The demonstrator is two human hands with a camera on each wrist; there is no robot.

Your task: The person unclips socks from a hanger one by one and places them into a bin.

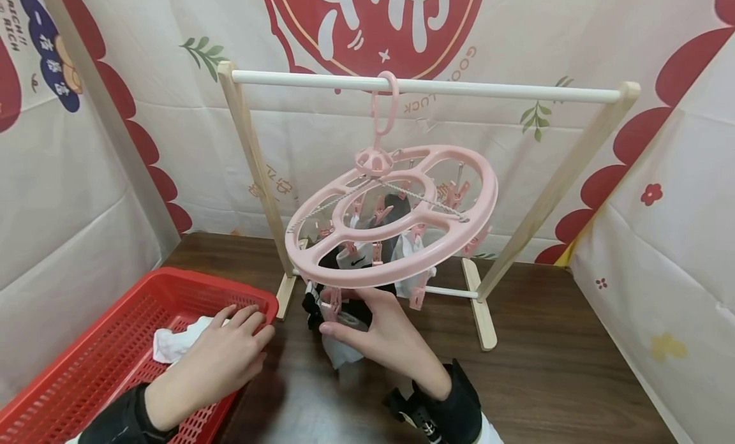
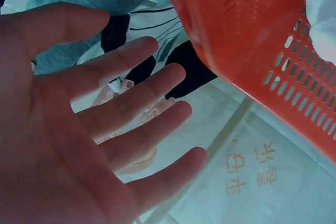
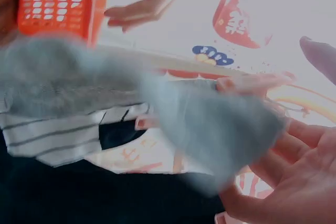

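Note:
A pink clip hanger (image 1: 396,277) carries several socks on its clothespins. My right hand (image 1: 387,332) is beside a pink clothespin (image 1: 331,305) at the hanger's front, thumb and fingers apart. A light grey sock (image 1: 341,349) hangs below that clothespin; in the right wrist view the grey sock (image 3: 220,129) is blurred, in front of the spread fingers. My left hand (image 1: 221,351) is over the right rim of the red basket (image 1: 123,319), its fingers spread and holding nothing in the left wrist view. Inside the basket, a white sock (image 1: 178,343) lies partly behind that hand.
A wooden-legged rack with a white rod (image 1: 494,90) bears the hanger by its pink hook (image 1: 393,106). The rack's foot (image 1: 481,316) stands on the dark wooden table (image 1: 545,367). Printed cloth (image 1: 321,144) encloses the back and sides.

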